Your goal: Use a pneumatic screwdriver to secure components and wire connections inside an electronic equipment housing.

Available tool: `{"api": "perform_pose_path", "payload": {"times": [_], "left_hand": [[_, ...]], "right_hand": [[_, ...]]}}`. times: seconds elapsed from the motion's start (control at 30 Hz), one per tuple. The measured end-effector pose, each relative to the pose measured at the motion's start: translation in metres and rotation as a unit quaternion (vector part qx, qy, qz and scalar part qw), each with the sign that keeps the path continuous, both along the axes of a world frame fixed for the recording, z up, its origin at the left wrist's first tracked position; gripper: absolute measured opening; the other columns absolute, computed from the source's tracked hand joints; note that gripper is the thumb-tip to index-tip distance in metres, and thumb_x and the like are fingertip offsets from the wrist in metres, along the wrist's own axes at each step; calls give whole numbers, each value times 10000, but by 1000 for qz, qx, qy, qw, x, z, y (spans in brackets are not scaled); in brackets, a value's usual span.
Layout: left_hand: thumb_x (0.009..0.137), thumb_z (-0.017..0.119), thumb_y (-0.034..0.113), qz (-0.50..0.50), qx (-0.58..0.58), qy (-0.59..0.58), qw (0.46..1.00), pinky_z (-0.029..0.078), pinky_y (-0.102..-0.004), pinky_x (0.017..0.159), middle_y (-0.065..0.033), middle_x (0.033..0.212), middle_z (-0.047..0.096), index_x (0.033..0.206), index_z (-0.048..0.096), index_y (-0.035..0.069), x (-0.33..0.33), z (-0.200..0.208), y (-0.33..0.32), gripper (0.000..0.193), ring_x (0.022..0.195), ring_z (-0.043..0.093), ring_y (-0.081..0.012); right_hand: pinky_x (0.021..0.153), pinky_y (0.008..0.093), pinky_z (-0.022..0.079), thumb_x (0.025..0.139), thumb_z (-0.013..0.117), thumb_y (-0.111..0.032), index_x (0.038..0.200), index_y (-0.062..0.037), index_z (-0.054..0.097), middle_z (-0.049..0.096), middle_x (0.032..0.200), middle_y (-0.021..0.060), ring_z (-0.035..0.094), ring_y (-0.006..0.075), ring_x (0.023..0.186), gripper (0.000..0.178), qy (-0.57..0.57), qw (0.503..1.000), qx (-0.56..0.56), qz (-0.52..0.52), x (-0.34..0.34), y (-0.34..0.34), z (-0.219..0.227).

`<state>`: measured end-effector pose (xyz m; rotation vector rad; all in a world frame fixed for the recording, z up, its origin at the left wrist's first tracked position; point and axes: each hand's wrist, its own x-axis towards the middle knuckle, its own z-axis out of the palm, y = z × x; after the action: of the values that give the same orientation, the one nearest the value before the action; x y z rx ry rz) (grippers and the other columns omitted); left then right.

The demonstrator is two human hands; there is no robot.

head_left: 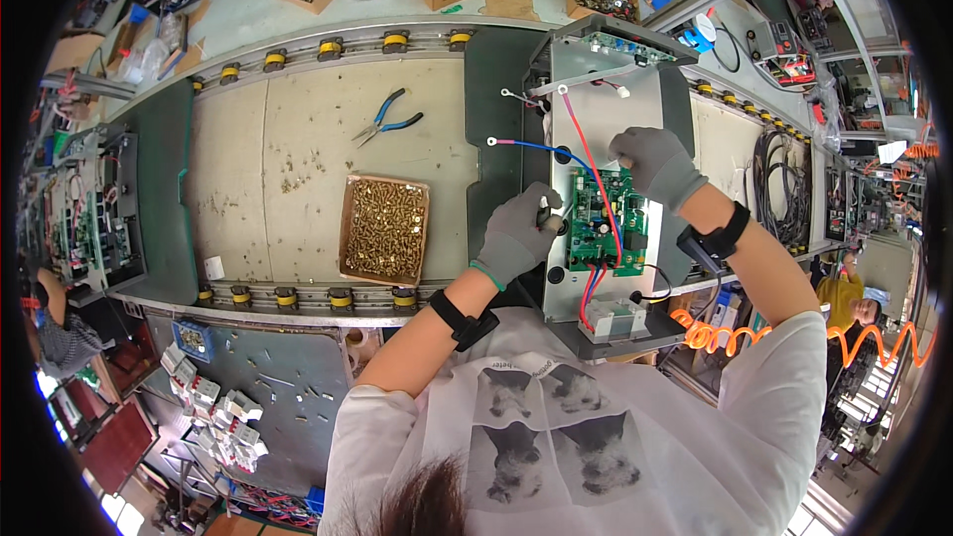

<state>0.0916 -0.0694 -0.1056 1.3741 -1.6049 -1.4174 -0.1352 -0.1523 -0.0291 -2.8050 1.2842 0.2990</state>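
Note:
An open device housing with a bare metal plate point(586, 65) lies before me, and a green circuit board point(599, 225) sits on the plate. My left hand point(516, 235), in a grey glove, is closed at the left edge of the plate with thumb and fingers bent together. On the far right side of the board my right hand point(655, 167), also gloved, has its fingers pinched. What either hand holds is too small or hidden to make out. A red wire point(584, 134) and a blue wire point(536, 146) with ring terminals run from the board. A breaker-like block point(613, 318) sits at the near end.
Left of the housing, a cardboard box point(379, 280) holds many brass screws. Blue-handled pliers point(382, 126) and loose screws lie on the beige surface. Yellow-black rollers point(395, 41) line the track. An orange coiled hose point(730, 335) hangs by my right arm. Black cables point(774, 179) lie coiled farther right.

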Motion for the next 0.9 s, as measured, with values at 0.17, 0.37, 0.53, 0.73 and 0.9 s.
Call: {"api": "perform_pose_path", "payload": {"times": [0.17, 0.37, 0.53, 0.73, 0.9], "left_hand": [[779, 623, 98, 8, -9, 3, 1000, 446, -316, 589, -51, 645, 502, 951, 543, 119, -1, -2, 1, 191, 583, 520, -171], [780, 621, 96, 10, -15, 15, 1000, 458, -318, 610, -66, 683, 528, 942, 542, 120, 1, -4, 2, 182, 608, 540, -186], [779, 620, 93, 3, -6, 10, 1000, 456, -320, 609, -67, 696, 529, 940, 542, 121, 1, -3, 2, 180, 614, 538, -190], [780, 621, 95, 0, 3, 21, 1000, 450, -320, 602, -66, 683, 517, 940, 541, 118, 1, -3, 1, 181, 610, 533, -187], [783, 621, 98, -4, 10, 25, 1000, 448, -319, 603, -66, 684, 517, 943, 540, 118, 3, -5, 2, 180, 609, 532, -184]], "right_hand": [[708, 277, 497, 732, 605, 43, 958, -63, 581, 650, 804, 73, 635, 164, 781, 251, -238, 881, 288, -290, 3, -1, 15], [713, 243, 481, 756, 610, 66, 909, -33, 513, 629, 846, 56, 603, 104, 802, 207, -356, 815, 318, -329, -10, 5, -2], [721, 222, 463, 754, 614, 82, 868, -35, 491, 622, 848, 40, 581, 75, 829, 205, -396, 769, 335, -372, -14, 13, -13], [729, 203, 439, 752, 596, 108, 914, -23, 519, 583, 827, 10, 533, 58, 799, 222, -408, 775, 316, -365, -18, 17, -17], [751, 204, 435, 754, 565, 120, 1086, 1, 565, 553, 831, -4, 510, 69, 793, 352, -333, 822, 307, -345, 6, 11, 10]]}}
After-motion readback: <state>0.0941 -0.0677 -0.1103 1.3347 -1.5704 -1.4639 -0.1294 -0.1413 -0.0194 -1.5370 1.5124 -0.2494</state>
